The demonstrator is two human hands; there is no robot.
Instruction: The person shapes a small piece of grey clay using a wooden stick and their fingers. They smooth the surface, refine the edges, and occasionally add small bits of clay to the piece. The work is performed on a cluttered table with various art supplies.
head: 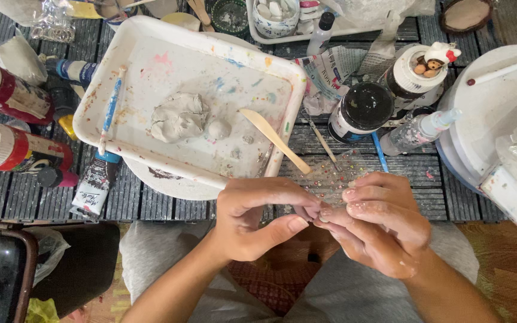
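My left hand (258,215) and my right hand (378,218) meet fingertip to fingertip over my lap, at the table's front edge. Whether a tiny bit of clay is pinched between the fingertips stays hidden. Pale clay smears coat the right hand's fingers. Ahead lies a white paint-stained tray (151,48) with a grey clay lump (179,116), a small clay ball (219,128), a wooden modelling stick (273,139) leaning over its rim and a blue-handled tool (110,110).
Two red bottles with white caps (4,93) stand at the left and a paint tube (94,182) lies below the tray. A black-lidded jar (363,110), a small squeeze bottle (417,130) and a white round turntable (498,101) are to the right. A dark bag (1,269) sits at the lower left.
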